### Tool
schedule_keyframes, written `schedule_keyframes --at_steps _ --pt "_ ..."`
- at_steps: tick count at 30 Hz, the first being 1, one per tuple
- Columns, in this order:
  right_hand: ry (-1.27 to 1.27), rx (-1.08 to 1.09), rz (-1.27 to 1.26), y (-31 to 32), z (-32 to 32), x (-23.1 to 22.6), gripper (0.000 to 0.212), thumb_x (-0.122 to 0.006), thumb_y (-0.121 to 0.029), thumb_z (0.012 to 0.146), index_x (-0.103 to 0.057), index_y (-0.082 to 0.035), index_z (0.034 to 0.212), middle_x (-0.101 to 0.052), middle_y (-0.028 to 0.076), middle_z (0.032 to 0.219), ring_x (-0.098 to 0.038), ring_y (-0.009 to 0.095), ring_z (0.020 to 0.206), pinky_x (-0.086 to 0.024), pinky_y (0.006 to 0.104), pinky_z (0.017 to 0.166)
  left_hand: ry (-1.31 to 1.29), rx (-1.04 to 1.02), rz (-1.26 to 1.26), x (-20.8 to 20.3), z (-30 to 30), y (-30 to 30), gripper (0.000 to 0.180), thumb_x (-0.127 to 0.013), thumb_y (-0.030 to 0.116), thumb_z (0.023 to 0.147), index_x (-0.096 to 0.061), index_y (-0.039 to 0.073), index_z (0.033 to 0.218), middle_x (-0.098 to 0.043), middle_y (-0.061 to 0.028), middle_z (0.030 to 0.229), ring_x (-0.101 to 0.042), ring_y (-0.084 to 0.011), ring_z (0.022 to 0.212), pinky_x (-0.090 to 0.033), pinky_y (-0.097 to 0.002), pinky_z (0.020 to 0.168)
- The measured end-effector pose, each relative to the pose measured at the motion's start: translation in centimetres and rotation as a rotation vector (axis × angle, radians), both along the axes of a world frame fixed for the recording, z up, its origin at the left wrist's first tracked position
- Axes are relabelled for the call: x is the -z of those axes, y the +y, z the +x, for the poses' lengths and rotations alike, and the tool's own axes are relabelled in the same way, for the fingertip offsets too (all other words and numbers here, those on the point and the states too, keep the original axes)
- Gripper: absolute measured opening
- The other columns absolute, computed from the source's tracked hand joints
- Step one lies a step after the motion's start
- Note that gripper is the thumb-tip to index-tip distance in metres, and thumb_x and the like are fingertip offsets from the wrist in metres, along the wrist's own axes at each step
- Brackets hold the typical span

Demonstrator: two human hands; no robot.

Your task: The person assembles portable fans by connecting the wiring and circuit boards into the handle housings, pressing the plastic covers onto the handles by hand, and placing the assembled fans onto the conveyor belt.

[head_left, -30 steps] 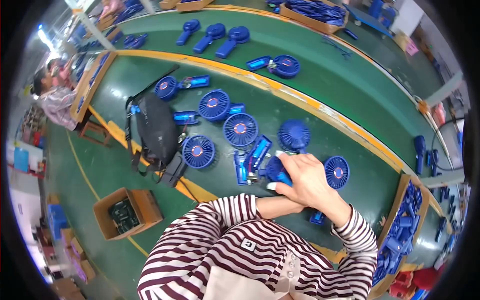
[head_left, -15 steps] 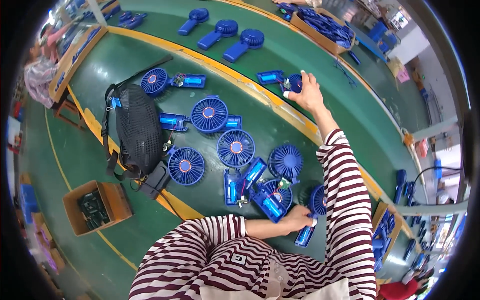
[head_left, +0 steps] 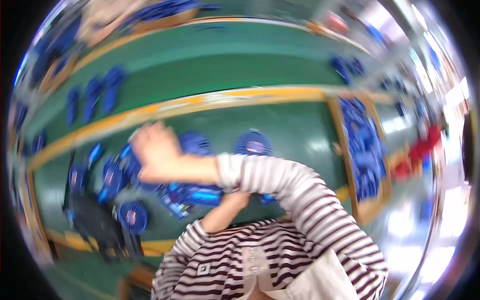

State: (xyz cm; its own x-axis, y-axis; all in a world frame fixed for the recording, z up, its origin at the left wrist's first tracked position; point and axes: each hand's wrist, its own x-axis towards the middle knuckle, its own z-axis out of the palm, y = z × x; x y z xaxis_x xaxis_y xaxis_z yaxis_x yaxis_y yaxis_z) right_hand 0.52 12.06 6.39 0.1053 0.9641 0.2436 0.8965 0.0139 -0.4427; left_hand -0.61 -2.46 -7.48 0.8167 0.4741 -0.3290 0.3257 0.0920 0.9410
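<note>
My right hand (head_left: 157, 152) reaches across to the left over a cluster of blue handheld fans. It is smeared by motion, so I cannot tell whether anything is in its fingers. Behind my right sleeve, my left hand (head_left: 237, 199) is partly hidden, fingers out of sight. A bright blue battery part (head_left: 267, 199) shows just beyond it, below a round fan head (head_left: 254, 142). Between my arms lies an opened fan handle with a blue battery (head_left: 205, 195). Another fan head (head_left: 195, 143) sits above my right forearm. Nearer the left front is a fan (head_left: 133, 217) with an orange-ringed centre.
A black mesh bag (head_left: 95, 220) lies at the table's left. At the right stands a long cardboard box (head_left: 342, 145) of blue parts. Beyond the yellow table edge (head_left: 240, 95) runs a green belt (head_left: 215, 65) carrying three closed blue fans (head_left: 111, 90).
My view has swung to the right. My right hand has come back from the belt, where it was at a fan, to above the table's fans. My left hand's fingers have become hidden.
</note>
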Motion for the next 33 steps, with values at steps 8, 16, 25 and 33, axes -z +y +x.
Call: schedule_keyframes --at_steps 8,16,25,33 --pt "0.11 -0.092 0.282 -14.5 5.3 -1.8 0.07 -0.071 -0.032 0.053 -0.046 0.0 0.11 -0.05 0.015 0.101 -0.049 0.031 0.097 -0.039 0.045 0.08 -0.602 0.423 -1.042 -1.9 1.1 4.1 0.043 -0.055 0.025 0.083 -0.047 0.002 0.119 -0.051 -0.012 0.119 -0.047 -0.0255 0.111 -0.041 -0.0376 0.09" --pt "-0.285 1.282 -0.133 -35.2 27.8 -1.3 0.018 -0.056 -0.021 0.069 -0.065 -0.006 0.076 -0.063 0.016 0.071 -0.062 0.031 0.067 -0.051 0.0408 0.061 -0.144 -0.015 -0.724 -6.2 2.7 2.0 0.023 -0.045 0.003 0.085 -0.05 -0.008 0.104 -0.058 -0.0214 0.102 -0.06 -0.0329 0.09 -0.051 -0.0405 0.077" --pt "-0.189 1.559 -0.498 -41.0 38.4 3.1 0.036 -0.058 -0.036 0.077 -0.066 -0.005 0.092 -0.063 0.015 0.097 -0.062 0.029 0.09 -0.05 0.0372 0.075 -0.137 -0.031 -0.643 -7.1 2.2 1.4 0.025 -0.048 0.007 0.084 -0.051 -0.008 0.103 -0.059 -0.0218 0.1 -0.06 -0.033 0.09 -0.05 -0.0407 0.08" --pt "-0.216 1.634 -0.516 -40.2 39.1 2.5 0.04 -0.061 -0.04 0.07 -0.066 -0.008 0.093 -0.063 0.012 0.101 -0.061 0.027 0.094 -0.049 0.0376 0.077 -0.104 -0.119 -0.61 -5.3 2.4 2.9 0.025 -0.053 0.006 0.082 -0.052 -0.009 0.102 -0.059 -0.0199 0.1 -0.06 -0.0303 0.09 -0.049 -0.0396 0.08"
